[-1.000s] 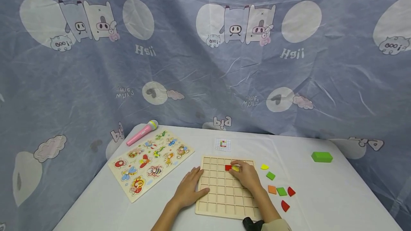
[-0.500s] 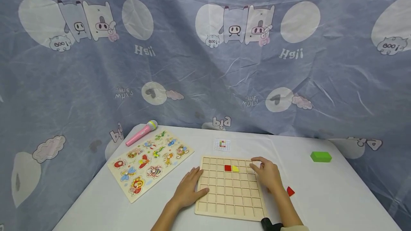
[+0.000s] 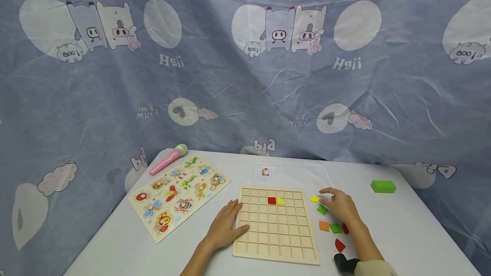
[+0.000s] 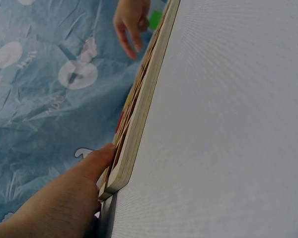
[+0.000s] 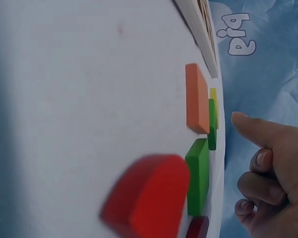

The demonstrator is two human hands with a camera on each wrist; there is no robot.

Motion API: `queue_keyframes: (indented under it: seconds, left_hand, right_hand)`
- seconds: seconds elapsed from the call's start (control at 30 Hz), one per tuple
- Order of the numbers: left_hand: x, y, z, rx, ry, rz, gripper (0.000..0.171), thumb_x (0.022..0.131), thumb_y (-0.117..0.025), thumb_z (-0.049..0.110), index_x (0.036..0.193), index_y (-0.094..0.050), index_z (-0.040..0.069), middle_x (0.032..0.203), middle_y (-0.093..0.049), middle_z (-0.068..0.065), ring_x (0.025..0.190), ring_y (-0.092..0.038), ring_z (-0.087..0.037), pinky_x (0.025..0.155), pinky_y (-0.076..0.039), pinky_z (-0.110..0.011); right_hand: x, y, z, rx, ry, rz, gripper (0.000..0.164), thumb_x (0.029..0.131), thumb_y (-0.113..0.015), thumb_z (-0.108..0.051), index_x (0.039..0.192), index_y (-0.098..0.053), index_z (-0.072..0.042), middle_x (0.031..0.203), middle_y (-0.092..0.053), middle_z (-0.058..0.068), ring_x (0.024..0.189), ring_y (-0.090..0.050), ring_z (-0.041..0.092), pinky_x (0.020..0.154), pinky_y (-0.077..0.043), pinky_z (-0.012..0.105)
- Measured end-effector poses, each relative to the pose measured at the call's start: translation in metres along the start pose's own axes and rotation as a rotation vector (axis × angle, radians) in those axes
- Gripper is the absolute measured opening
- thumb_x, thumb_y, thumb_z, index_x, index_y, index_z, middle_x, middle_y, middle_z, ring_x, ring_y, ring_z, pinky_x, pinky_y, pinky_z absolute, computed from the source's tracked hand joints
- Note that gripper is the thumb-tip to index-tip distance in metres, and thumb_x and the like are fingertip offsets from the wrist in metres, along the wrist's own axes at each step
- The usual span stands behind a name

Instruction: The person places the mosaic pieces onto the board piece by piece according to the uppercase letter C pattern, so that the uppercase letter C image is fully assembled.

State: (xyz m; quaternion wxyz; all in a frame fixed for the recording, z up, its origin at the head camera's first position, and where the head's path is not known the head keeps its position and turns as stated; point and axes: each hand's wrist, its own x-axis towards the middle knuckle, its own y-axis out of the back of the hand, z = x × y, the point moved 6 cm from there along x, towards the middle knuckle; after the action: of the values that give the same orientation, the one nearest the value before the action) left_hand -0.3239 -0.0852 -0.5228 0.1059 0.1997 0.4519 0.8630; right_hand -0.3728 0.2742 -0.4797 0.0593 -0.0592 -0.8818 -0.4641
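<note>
A wooden grid board [image 3: 274,233] lies on the table in front of the person, with a red square piece [image 3: 272,200] and a yellow piece [image 3: 281,201] side by side in its cells. The left hand [image 3: 226,227] rests at the board's left edge, fingers fairly straight, thumb over the rim; in the left wrist view its thumb [image 4: 97,161] touches the edge. Right of the board, the right hand [image 3: 341,208] hovers beside a loose yellow piece [image 3: 314,199], thumb and index finger apart, nothing between them. In the right wrist view its other fingers [image 5: 258,188] are curled.
Loose pieces lie below the right hand: a green square [image 3: 322,209], an orange square [image 3: 324,225], another green square [image 3: 335,228] and red wedges [image 3: 339,245]. Behind the board is a small pattern card [image 3: 265,173]. An insect puzzle [image 3: 180,195], pink microphone [image 3: 168,161] and green block [image 3: 383,186] stand around.
The right hand has left the yellow piece in the board and moved right, off the board, to the loose pieces. The left hand has stayed in place.
</note>
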Motion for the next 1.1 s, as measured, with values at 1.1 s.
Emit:
queue_keyframes:
  seconds: [1.1]
  left_hand:
    - [-0.001,0.001,0.001,0.001,-0.006,-0.001,0.077,0.085,-0.052,0.058,0.141,-0.037,0.007,0.147,-0.031,-0.012,0.136,-0.023,-0.031,0.110,-0.016,-0.048]
  right_hand:
    - [0.018,-0.009,0.020,-0.080,-0.074,-0.034,0.035,0.080,-0.071,-0.028,0.108,-0.065,-0.007,0.074,-0.054,0.006,0.062,-0.046,0.019,0.051,-0.035,0.029]
